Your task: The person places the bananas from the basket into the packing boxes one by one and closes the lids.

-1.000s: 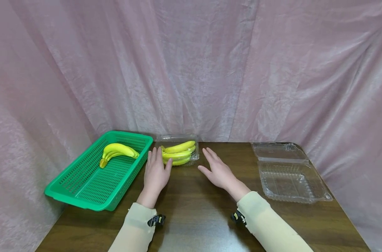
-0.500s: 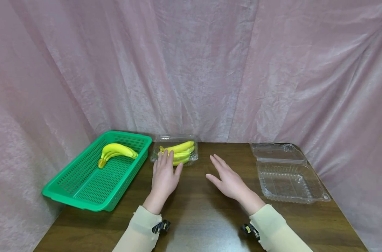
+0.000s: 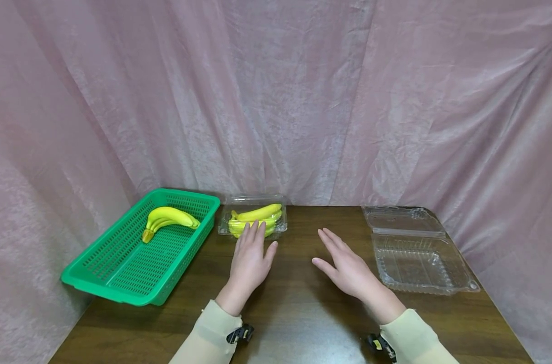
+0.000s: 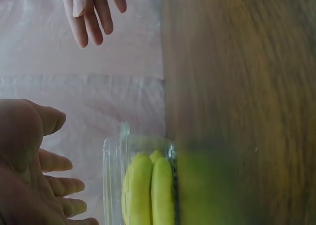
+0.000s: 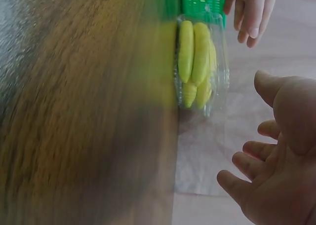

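Bananas (image 3: 257, 214) lie inside a clear plastic clamshell box (image 3: 282, 222) at the back of the table, near its middle. My left hand (image 3: 252, 260) is in front of that box with fingers extended and nothing in it; its fingertips overlap the box's front in the head view. Farther right, my right hand (image 3: 350, 270) is held over the table, fingers straight, holding nothing. Both hands also show in the left wrist view, where the box (image 4: 113, 185) stands beyond the left hand. In the right wrist view the box of bananas (image 5: 200, 52) appears well beyond the right hand (image 5: 276, 161).
A green plastic basket (image 3: 166, 290) stands on the left with one bunch of bananas (image 3: 171, 218) in it. At the right lies a second clear clamshell box (image 3: 417, 263), lid folded back, nothing in it. A pink curtain (image 3: 303, 101) hangs behind the wooden table (image 3: 298, 313).
Both hands have drawn back toward the body and shifted to the right, fingers still extended. The clamshell boxes, basket and bananas stay in place.
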`<act>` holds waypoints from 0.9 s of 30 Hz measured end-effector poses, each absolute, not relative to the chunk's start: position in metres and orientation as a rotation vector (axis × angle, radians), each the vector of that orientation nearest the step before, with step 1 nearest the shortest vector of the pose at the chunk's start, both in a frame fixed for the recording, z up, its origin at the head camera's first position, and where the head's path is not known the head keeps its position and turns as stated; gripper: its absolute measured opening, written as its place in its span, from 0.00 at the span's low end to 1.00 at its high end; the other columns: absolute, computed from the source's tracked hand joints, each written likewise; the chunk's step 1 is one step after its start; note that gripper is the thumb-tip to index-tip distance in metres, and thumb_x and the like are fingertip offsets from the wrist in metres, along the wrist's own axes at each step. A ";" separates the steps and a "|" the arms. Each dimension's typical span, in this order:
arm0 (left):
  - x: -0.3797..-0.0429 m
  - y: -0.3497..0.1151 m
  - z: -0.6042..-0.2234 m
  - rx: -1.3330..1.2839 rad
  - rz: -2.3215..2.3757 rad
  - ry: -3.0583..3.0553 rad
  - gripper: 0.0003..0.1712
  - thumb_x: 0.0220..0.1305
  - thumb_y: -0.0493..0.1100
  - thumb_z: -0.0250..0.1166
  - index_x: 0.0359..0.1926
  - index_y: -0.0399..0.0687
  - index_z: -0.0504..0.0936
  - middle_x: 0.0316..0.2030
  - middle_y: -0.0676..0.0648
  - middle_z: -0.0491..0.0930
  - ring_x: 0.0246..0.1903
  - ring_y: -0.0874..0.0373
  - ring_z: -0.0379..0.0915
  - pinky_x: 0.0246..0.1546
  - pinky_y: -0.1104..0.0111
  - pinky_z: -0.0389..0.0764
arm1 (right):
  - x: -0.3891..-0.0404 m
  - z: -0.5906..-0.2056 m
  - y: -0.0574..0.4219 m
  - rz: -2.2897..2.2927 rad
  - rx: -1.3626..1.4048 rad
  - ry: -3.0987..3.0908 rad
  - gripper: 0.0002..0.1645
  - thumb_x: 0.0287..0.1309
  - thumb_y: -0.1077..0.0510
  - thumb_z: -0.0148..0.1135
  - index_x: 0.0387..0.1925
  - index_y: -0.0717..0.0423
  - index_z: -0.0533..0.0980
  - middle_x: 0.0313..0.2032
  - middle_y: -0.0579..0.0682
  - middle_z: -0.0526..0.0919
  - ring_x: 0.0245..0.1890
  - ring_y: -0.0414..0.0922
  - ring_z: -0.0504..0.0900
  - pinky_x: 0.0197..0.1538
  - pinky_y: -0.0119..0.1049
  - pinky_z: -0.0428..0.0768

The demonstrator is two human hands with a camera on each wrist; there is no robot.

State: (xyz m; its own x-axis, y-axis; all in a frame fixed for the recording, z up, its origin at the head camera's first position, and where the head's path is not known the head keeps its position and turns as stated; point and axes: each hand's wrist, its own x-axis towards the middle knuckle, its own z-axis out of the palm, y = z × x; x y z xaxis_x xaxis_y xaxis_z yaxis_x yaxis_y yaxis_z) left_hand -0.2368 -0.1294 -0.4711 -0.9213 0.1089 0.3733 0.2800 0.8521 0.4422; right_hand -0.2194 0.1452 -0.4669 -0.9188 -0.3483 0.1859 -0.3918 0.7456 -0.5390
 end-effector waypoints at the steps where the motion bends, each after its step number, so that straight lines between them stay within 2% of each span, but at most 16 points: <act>1: -0.236 -0.128 -0.471 -0.299 -0.716 -2.692 0.38 0.83 0.53 0.64 0.81 0.35 0.69 0.80 0.30 0.64 0.83 0.31 0.51 0.80 0.37 0.58 | -0.218 -0.466 0.147 0.905 0.602 -2.865 0.50 0.82 0.40 0.63 0.90 0.51 0.53 0.87 0.55 0.54 0.84 0.62 0.58 0.74 0.70 0.68; 10: -0.233 -0.121 -0.475 -0.366 -0.685 -2.693 0.37 0.83 0.52 0.65 0.80 0.34 0.71 0.78 0.30 0.68 0.81 0.29 0.56 0.78 0.36 0.62 | -0.204 -0.465 0.163 0.878 0.582 -2.837 0.50 0.82 0.39 0.63 0.90 0.51 0.53 0.87 0.54 0.55 0.84 0.62 0.59 0.74 0.70 0.69; 21: -0.230 -0.114 -0.472 -0.405 -0.723 -2.702 0.38 0.84 0.53 0.64 0.82 0.35 0.68 0.79 0.30 0.67 0.82 0.30 0.55 0.79 0.38 0.61 | -0.190 -0.464 0.185 0.839 0.558 -2.833 0.49 0.83 0.38 0.60 0.89 0.55 0.54 0.87 0.59 0.55 0.82 0.69 0.60 0.72 0.75 0.68; 27: -0.227 -0.112 -0.471 -0.422 -0.745 -2.732 0.39 0.84 0.54 0.63 0.83 0.35 0.67 0.80 0.32 0.66 0.83 0.32 0.54 0.79 0.39 0.60 | -0.184 -0.464 0.198 0.848 0.531 -2.837 0.49 0.83 0.39 0.60 0.89 0.56 0.54 0.87 0.60 0.55 0.82 0.68 0.59 0.72 0.75 0.67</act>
